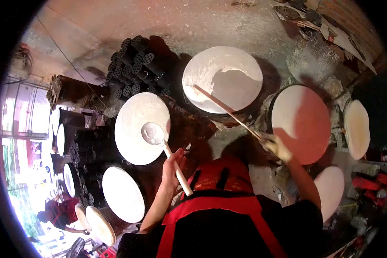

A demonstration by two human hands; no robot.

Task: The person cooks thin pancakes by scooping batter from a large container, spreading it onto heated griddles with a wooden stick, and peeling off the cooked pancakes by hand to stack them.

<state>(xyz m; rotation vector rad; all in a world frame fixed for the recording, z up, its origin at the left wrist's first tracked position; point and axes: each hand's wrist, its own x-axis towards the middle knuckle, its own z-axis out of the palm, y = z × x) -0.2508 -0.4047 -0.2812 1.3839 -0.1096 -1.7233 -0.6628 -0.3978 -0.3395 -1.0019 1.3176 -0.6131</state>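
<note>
My left hand [172, 170] is closed around the pale handle of a ladle [152, 133]. The ladle's round, white-coated bowl is over the left round griddle [133, 116], whose surface is white; whether they touch I cannot tell. Off to the right, my right hand [276, 147] grips a long wooden spreading stick [228, 111]. Its far end reaches the left part of the back griddle [232, 94]. Wet white batter [202, 71] covers part of that griddle in a curved band, around a smoother, greyer area.
Another round griddle [303, 124] stands at my right, partly in reddish shadow. Further white rounds lie at lower left [123, 194], lower right [330, 191] and far right [357, 130]. Black perforated coal briquettes [135, 69] are stacked at back left. A person in red [64, 210] is at far left.
</note>
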